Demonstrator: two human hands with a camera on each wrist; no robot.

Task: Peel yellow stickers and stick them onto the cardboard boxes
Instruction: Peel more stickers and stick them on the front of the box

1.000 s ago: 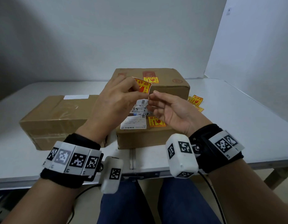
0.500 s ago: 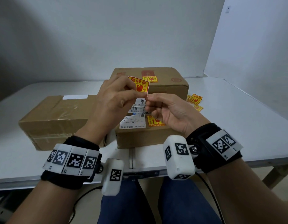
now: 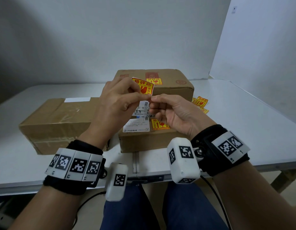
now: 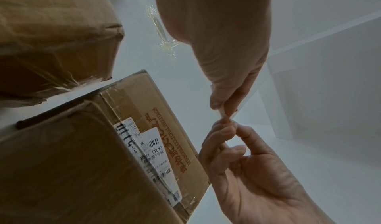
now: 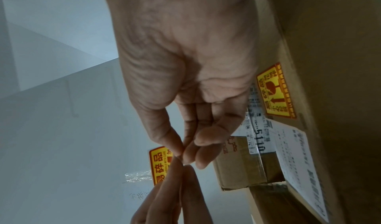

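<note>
A yellow sticker [image 3: 144,87] with red print is held up over the boxes. My left hand [image 3: 144,95] pinches its lower edge between thumb and forefinger. My right hand [image 3: 152,100] pinches the sticker's lower right corner, fingertip to fingertip with the left. In the right wrist view the sticker [image 5: 159,165] shows behind the right hand [image 5: 183,159]; in the left wrist view both hands meet on its thin edge [image 4: 224,115]. Below the hands lies the near cardboard box [image 3: 144,141], with a yellow sticker [image 3: 159,125] stuck on top. The far box [image 3: 177,90] also carries one [image 3: 154,81].
A third cardboard box [image 3: 55,120] lies to the left on the white table [image 3: 243,127]. Several loose yellow stickers [image 3: 200,102] lie right of the boxes. White shipping labels [image 3: 137,127] cover part of the near box. A scrap of clear film [image 4: 164,31] lies on the table.
My right thumb and forefinger, loose beside the sticker a second ago, now pinch its corner. Both hands have stayed above the near box.
</note>
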